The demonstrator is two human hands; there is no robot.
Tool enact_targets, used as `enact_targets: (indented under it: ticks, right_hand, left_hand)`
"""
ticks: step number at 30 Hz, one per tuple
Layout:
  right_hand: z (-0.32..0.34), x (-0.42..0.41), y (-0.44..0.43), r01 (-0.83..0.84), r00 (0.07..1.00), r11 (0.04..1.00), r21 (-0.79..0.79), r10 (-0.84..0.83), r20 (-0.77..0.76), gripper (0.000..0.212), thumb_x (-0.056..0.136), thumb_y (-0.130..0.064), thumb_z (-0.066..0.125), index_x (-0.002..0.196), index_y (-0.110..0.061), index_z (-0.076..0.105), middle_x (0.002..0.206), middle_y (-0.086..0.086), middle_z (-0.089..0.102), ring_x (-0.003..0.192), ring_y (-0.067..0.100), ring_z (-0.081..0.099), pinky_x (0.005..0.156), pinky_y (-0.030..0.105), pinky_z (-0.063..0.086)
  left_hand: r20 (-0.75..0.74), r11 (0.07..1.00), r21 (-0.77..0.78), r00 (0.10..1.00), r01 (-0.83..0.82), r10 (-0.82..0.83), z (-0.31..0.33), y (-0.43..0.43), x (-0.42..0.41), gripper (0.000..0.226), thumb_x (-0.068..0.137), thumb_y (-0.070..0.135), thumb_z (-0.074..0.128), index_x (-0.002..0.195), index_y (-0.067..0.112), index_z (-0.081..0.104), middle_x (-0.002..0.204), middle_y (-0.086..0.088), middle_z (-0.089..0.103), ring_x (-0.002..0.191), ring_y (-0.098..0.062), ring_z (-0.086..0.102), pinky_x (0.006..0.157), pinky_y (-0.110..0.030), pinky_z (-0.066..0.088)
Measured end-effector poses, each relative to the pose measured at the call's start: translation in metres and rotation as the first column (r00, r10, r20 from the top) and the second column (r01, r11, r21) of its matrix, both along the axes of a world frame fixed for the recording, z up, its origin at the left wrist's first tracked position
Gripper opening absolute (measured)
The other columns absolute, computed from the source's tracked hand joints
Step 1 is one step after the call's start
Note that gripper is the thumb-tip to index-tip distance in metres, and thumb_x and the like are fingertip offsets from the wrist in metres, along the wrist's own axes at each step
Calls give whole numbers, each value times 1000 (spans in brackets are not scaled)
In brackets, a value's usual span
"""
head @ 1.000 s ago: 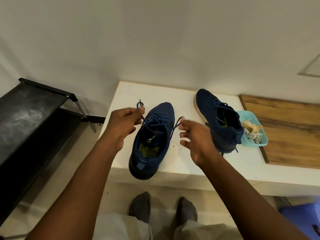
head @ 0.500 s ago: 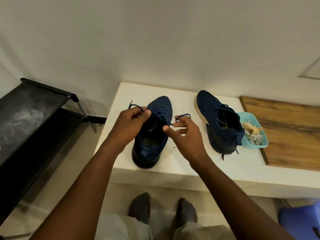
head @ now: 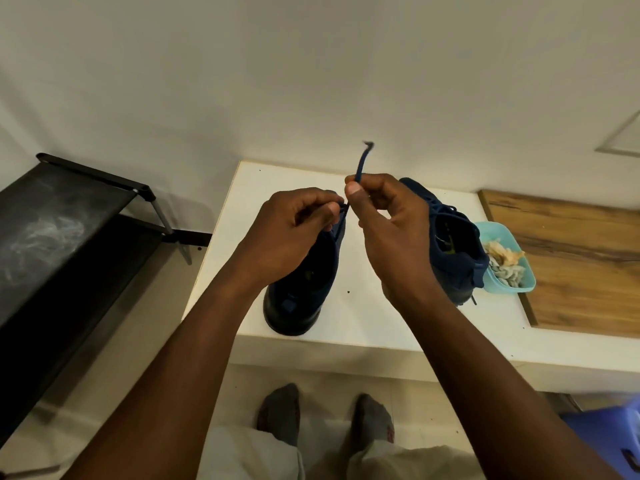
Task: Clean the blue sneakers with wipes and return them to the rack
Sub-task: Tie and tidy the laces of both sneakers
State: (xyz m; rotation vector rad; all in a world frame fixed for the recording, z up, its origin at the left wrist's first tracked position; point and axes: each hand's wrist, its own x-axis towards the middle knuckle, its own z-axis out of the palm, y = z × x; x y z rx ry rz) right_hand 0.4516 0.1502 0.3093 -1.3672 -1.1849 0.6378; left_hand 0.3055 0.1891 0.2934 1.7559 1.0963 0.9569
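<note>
Two blue sneakers, two hands, one rack, one bowl, one board

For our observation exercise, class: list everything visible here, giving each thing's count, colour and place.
bench: one, white, against wall
tray: one, teal, bench, right side
wipes: several, soiled white, in tray
near sneaker: one, navy, bench, front edge
far sneaker: one, navy, bench, beside tray
lace: one, navy, above near sneaker
wooden board: one, brown, far right
shoe rack: one, black, left
stool: one, blue, lower right, partly seen
socked feet: two, grey, on floor
left hand: one, pinching lace
right hand: one, pinching lace
</note>
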Motion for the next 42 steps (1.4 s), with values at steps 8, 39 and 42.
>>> enact_targets:
  ticks: [8, 39, 42]
  right_hand:
    - [14, 17, 3, -66, 994, 998, -12, 67, 92, 11, 94, -28, 66, 102, -27, 74, 104, -10, 69, 98, 4, 64, 78, 15, 51]
    - [75, 26, -5, -202, 973, 979, 33, 205, -104, 25, 87, -10, 74, 111, -14, 72, 95, -2, 76, 90, 12, 72, 74, 28, 60]
    - [83, 23, -2, -272, 950, 962, -22, 264, -166, 42, 85, -9, 76, 123, -22, 64, 105, -1, 75, 97, 16, 72, 83, 42, 60]
  left_hand:
    - [239, 991, -123, 971, 43, -12, 19, -3, 7, 21, 96, 14, 67, 115, 19, 75, 99, 3, 78, 91, -14, 75, 90, -31, 59]
    - [371, 997, 42, 928, -61, 41, 74, -3, 11, 13, 92, 14, 73, 104, 15, 75, 97, -3, 78, 93, -21, 74, 87, -33, 60]
    - [397, 996, 40, 916, -81, 59, 83, -3, 8, 13, 91, 10, 73, 104, 12, 75, 96, -3, 78, 92, -21, 75, 85, -32, 61]
